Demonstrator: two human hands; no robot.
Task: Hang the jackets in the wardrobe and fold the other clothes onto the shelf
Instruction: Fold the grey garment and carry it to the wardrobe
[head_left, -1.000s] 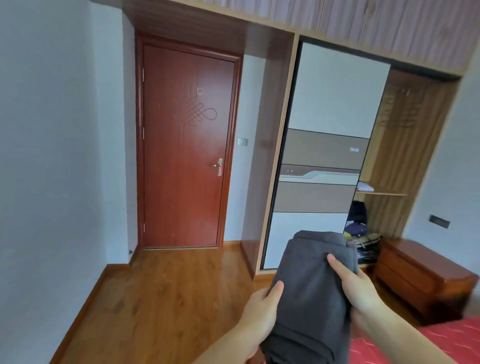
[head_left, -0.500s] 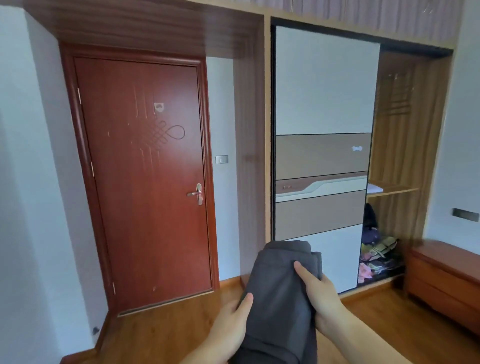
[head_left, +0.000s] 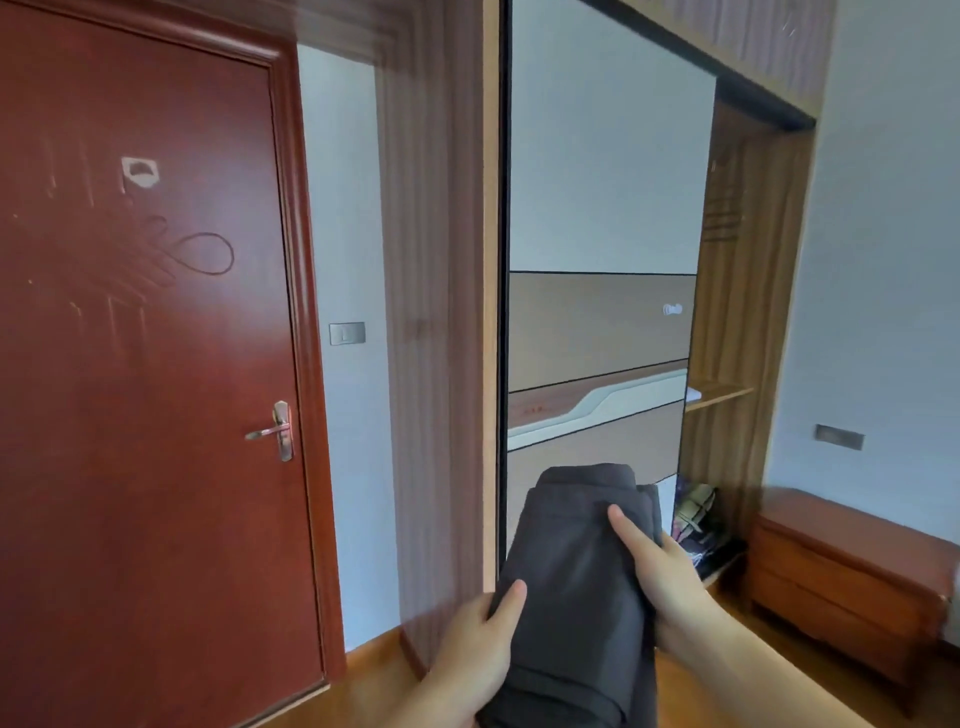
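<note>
Folded trousers in both my hands, shelf up and to the right

My left hand (head_left: 478, 649) grips the left edge of the folded trousers (head_left: 576, 587), thumb on top; my right hand (head_left: 662, 577) clasps the right edge. The bundle's long axis runs away from me, toward the sliding door (head_left: 608, 208). The shelf (head_left: 719, 396) lies right of that door and above the bundle, so I judge my right hand nearer it.
</note>
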